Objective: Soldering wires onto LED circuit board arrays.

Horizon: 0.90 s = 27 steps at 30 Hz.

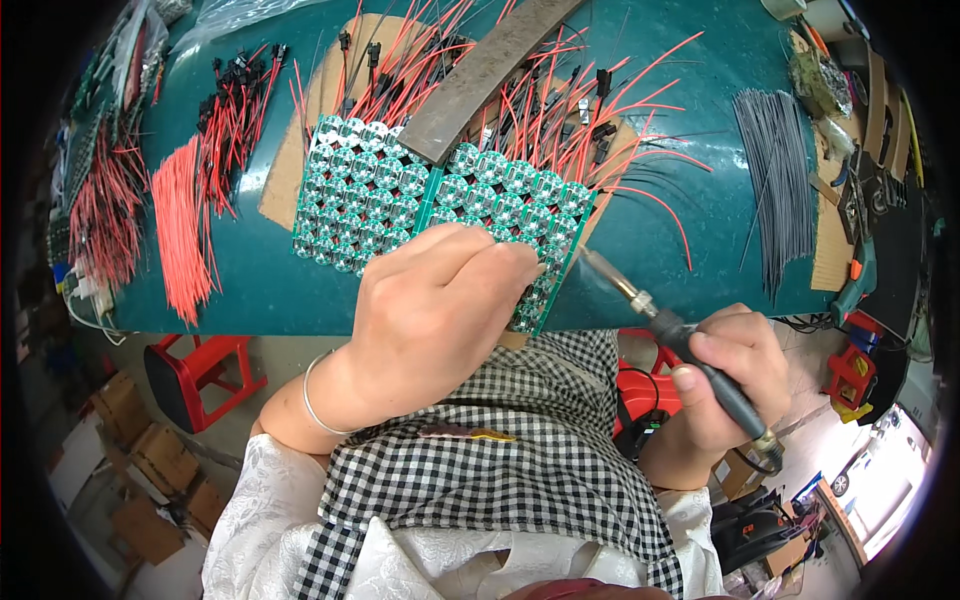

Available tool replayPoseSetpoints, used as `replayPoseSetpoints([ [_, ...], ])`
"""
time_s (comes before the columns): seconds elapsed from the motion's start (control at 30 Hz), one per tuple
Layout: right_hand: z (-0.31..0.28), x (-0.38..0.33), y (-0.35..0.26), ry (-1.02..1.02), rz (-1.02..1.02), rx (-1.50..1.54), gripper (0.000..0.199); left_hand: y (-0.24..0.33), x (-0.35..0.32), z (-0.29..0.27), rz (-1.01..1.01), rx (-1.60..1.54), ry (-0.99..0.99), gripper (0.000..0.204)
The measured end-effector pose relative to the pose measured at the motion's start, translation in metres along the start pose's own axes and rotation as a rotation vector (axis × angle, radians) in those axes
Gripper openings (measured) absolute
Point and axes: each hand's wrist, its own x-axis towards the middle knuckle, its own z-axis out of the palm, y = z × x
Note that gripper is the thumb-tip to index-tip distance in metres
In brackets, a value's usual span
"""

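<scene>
Teal-green and crowded, the counter (690,250) stretches across the top of the view, and off its far left edge tangled red leads with black plugs (105,210) pile up beside a neat bundle of loose orange-red wire lengths (182,235). Moving in, more red-and-black leads (235,110) fan out near the back, and then we reach the main piece: a green panel of small round circuit boards with silvery centres (375,195), lying on a flat sheet of brown cardboard (285,180) near the counter's front edge, red and black wires sprouting from its far side. A long rusty flat metal bar (490,75) lies slantwise over those wires and touches the panel's back edge. Down comes the left hand (435,315), silver bangle on the wrist, fingers curled and pressed onto the panel's front right corner; whether it pinches anything under the fingertips I cannot tell. Just right of those fingertips sits the tip of a soldering iron with a black handle and metal shaft (680,335), close to the panel's right edge, with the right hand (735,385) wrapped firmly around the handle, thumb lying along it. Farther right, a sheaf of thin grey-black wires (775,185) lies straight on the counter, well apart from the panel, and tools clutter the far right rim. Below, a black-and-white checked apron (520,450) covers the lap.
</scene>
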Motion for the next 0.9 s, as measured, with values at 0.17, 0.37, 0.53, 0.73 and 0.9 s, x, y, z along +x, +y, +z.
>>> replayPoseSetpoints([
  [0.17, -0.002, 0.002, 0.005, -0.027, 0.023, 0.012, 0.029, -0.002, 0.003, 0.004, 0.023, -0.003, -0.021, 0.021],
  [0.37, 0.001, 0.005, 0.006, -0.080, 0.041, 0.025, 0.029, -0.004, 0.005, 0.004, 0.000, 0.031, -0.080, 0.019],
  [0.53, -0.005, 0.002, 0.008, -0.005, 0.011, 0.029, 0.028, 0.002, 0.003, 0.002, -0.009, -0.027, 0.008, 0.019],
  [0.73, -0.012, -0.015, -0.009, 0.020, 0.019, 0.045, 0.027, 0.007, -0.010, -0.012, -0.044, -0.023, -0.027, 0.018],
  [0.9, -0.005, -0.013, -0.021, -0.130, -0.025, -0.031, 0.029, 0.005, -0.015, -0.009, -0.026, -0.027, -0.054, 0.019],
])
